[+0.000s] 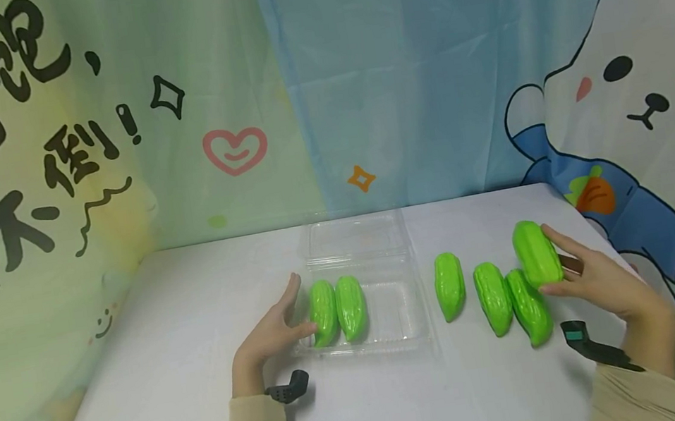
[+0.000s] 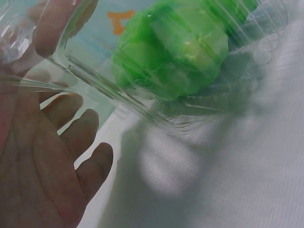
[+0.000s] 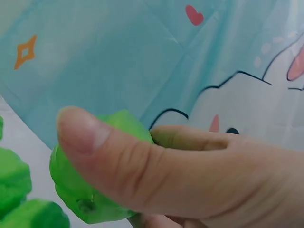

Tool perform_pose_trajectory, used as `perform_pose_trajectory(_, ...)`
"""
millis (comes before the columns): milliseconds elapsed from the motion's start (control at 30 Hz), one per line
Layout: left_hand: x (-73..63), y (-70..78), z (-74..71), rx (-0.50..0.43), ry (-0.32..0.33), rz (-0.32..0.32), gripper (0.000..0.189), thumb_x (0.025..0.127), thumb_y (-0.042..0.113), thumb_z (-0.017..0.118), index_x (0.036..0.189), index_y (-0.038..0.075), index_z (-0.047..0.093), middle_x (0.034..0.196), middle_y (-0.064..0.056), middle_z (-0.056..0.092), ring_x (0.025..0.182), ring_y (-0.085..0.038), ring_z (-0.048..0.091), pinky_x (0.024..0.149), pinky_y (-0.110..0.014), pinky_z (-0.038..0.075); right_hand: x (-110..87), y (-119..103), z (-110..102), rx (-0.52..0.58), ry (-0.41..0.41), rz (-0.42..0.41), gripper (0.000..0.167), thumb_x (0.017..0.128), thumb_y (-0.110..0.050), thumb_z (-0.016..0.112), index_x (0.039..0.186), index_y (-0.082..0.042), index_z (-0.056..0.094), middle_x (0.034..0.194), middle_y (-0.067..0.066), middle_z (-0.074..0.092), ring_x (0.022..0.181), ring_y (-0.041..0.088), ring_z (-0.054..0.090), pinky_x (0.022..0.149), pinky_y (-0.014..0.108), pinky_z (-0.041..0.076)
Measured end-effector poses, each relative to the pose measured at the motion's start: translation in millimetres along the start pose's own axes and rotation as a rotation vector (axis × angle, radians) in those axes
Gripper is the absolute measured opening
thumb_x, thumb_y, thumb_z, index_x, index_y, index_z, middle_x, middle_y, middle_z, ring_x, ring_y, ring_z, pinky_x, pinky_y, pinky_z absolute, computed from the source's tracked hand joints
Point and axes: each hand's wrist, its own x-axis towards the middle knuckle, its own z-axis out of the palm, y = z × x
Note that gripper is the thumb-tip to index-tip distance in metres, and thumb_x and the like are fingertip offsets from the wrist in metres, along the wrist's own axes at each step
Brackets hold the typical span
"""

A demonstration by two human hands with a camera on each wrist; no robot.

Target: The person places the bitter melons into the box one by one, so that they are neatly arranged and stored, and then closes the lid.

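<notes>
Right fingers (image 1: pixel 568 245) gripping vegetable (image 1: pixel 534 252), left fingers (image 2: pixel 81 134) splayed

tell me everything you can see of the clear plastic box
The clear plastic box looks thin, shiny and see-through, with ribbed walls and a lid folded open at its far side. It rests on the white table. Two ridged green vegetables lie side by side in its left half. The left hand is at its left edge; contact is unclear.

from the right wrist, the right hand (image 3: pixel 199 175) hides part of the held green vegetable (image 3: pixel 73 187), while the left edge crops other green vegetables (image 3: pixel 12 183).
</notes>
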Motion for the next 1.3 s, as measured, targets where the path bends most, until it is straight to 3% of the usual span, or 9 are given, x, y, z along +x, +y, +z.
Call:
perform_pose_trajectory(200, -0.5, 0.3, 0.1, -0.005, 0.0, 0.0, 0.107, 0.078, 0.044, 0.074, 0.154, 0.017, 0.003, 0.16, 0.005, 0.0, 0.148, -0.016, 0.004, 0.121, -0.039, 0.011, 10.6, -9.6, 6.8, -0.041, -0.016, 0.019, 0.105, 0.082, -0.031, 0.074, 0.15, -0.039, -0.007, 0.158, 0.025, 0.004, 0.133, 0.055, 0.027, 0.1, 0.048, 0.036)
perform_pose_trajectory(333, -0.5, 0.8, 0.2, -0.011, 0.0, -0.003, 0.108, 0.077, 0.045, 0.074, 0.154, 0.017, 0.004, 0.16, 0.005, 0.001, 0.148, -0.016, 0.005, 0.121, -0.039, 0.012, 13.9, -14.2, 9.7, -0.038, -0.021, 0.008, 0.105, 0.082, -0.031, 0.074, 0.15, -0.037, -0.007, 0.158, 0.023, 0.004, 0.134, 0.055, 0.027, 0.1, 0.051, 0.032)
perform_pose_trajectory(433, -0.3, 0.9, 0.2, -0.008, 0.002, -0.005, 0.108, 0.077, 0.045, 0.074, 0.154, 0.018, 0.004, 0.16, 0.005, 0.001, 0.148, -0.016, 0.005, 0.121, -0.039, 0.013, 15.7, -17.2, 11.5, -0.036, -0.027, -0.011, 0.104, 0.082, -0.032, 0.074, 0.151, -0.037, -0.005, 0.16, 0.018, 0.003, 0.135, 0.053, 0.027, 0.101, 0.042, 0.038)
perform_pose_trajectory(500, -0.2, 0.8, 0.2, -0.006, 0.003, -0.004, 0.108, 0.077, 0.045, 0.075, 0.154, 0.017, 0.004, 0.16, 0.005, 0.001, 0.148, -0.017, 0.005, 0.121, -0.04, 0.013, 17.4, -19.5, 13.0, -0.029, -0.029, -0.027, 0.103, 0.082, -0.032, 0.074, 0.151, -0.037, -0.003, 0.16, 0.015, 0.003, 0.135, 0.052, 0.027, 0.1, 0.029, 0.043)
perform_pose_trajectory(633, -0.1, 0.4, 0.2, 0.0, 0.003, -0.004, 0.108, 0.077, 0.046, 0.074, 0.154, 0.018, 0.004, 0.16, 0.005, 0.001, 0.148, -0.017, 0.005, 0.121, -0.04, 0.012, 23.3, -24.9, 17.8, -0.011, -0.036, -0.071, 0.103, 0.081, -0.033, 0.075, 0.152, -0.034, 0.001, 0.161, 0.012, 0.004, 0.136, 0.051, 0.027, 0.092, 0.004, 0.038)
perform_pose_trajectory(1000, -1.4, 2.3, 0.0, 0.014, 0.011, 0.003, 0.106, 0.078, 0.044, 0.074, 0.154, 0.016, 0.005, 0.161, -0.002, 0.002, 0.149, -0.023, 0.004, 0.121, -0.045, 0.011, 45.7, -50.4, 37.6, 0.036, -0.107, -0.193, 0.104, 0.078, -0.029, 0.078, 0.154, -0.025, 0.007, 0.161, 0.011, 0.005, 0.138, 0.046, 0.027, 0.094, 0.001, 0.034)
perform_pose_trajectory(1067, -1.1, 2.2, -0.1, 0.014, 0.01, -0.007, 0.107, 0.077, 0.045, 0.074, 0.154, 0.018, 0.005, 0.161, 0.0, 0.002, 0.149, -0.02, 0.004, 0.121, -0.043, 0.011, 48.9, -54.9, 41.6, 0.033, -0.117, -0.212, 0.105, 0.077, -0.031, 0.078, 0.154, -0.024, 0.008, 0.161, 0.01, 0.006, 0.139, 0.045, 0.028, 0.1, 0.007, 0.037)
perform_pose_trajectory(1167, -0.3, 1.2, 0.3, 0.015, 0.009, -0.013, 0.107, 0.077, 0.046, 0.074, 0.154, 0.018, 0.005, 0.161, 0.002, 0.002, 0.149, -0.018, 0.004, 0.121, -0.041, 0.01, 53.0, -60.6, 46.9, 0.022, -0.122, -0.223, 0.105, 0.076, -0.033, 0.078, 0.154, -0.024, 0.009, 0.161, 0.009, 0.007, 0.139, 0.043, 0.029, 0.107, 0.028, 0.038)
perform_pose_trajectory(1300, 0.4, 0.8, 1.2, 0.017, 0.012, -0.016, 0.107, 0.076, 0.047, 0.074, 0.154, 0.018, 0.006, 0.161, 0.002, 0.002, 0.149, -0.018, 0.004, 0.121, -0.042, 0.011, 58.5, -65.4, 54.0, 0.02, -0.12, -0.227, 0.103, 0.078, -0.026, 0.078, 0.154, -0.022, 0.009, 0.161, 0.008, 0.008, 0.139, 0.042, 0.029, 0.107, 0.045, 0.033)
